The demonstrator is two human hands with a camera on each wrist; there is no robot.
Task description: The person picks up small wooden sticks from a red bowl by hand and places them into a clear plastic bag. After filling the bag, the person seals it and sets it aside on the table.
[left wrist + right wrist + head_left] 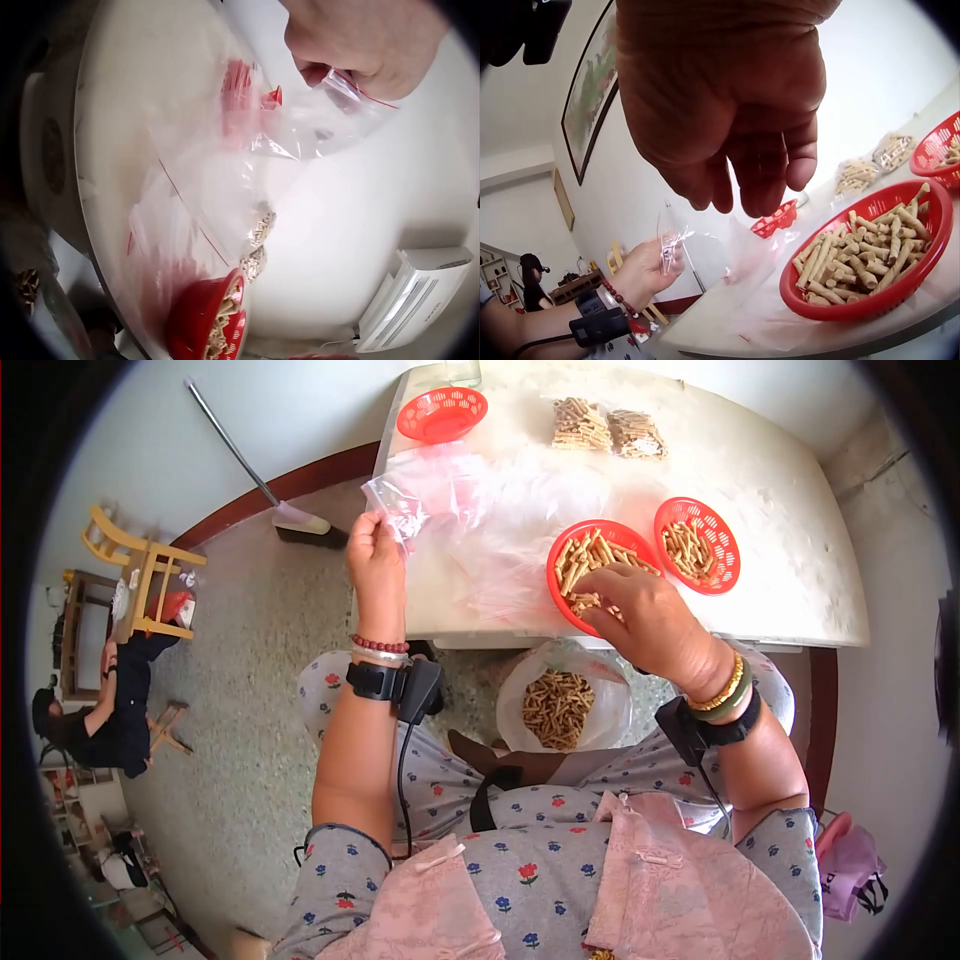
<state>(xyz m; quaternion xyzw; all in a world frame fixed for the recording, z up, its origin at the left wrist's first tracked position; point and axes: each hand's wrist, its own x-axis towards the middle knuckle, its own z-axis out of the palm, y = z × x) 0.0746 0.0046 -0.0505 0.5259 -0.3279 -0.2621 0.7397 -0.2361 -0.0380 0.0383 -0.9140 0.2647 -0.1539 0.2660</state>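
Observation:
My left hand pinches a clear zip bag by its edge above the left side of the table; in the left wrist view the bag hangs from the fingers of that hand. My right hand is over a red basket of short tan sticks. The right wrist view shows this hand with its fingers loosely bent and nothing visible between them, apart from the sticks. More clear bags lie spread left of the basket.
A second red basket with sticks stands right of the first, an empty-looking one at the back left. Two filled bags lie at the back. A lined container of sticks is below the table edge. A person sits far left.

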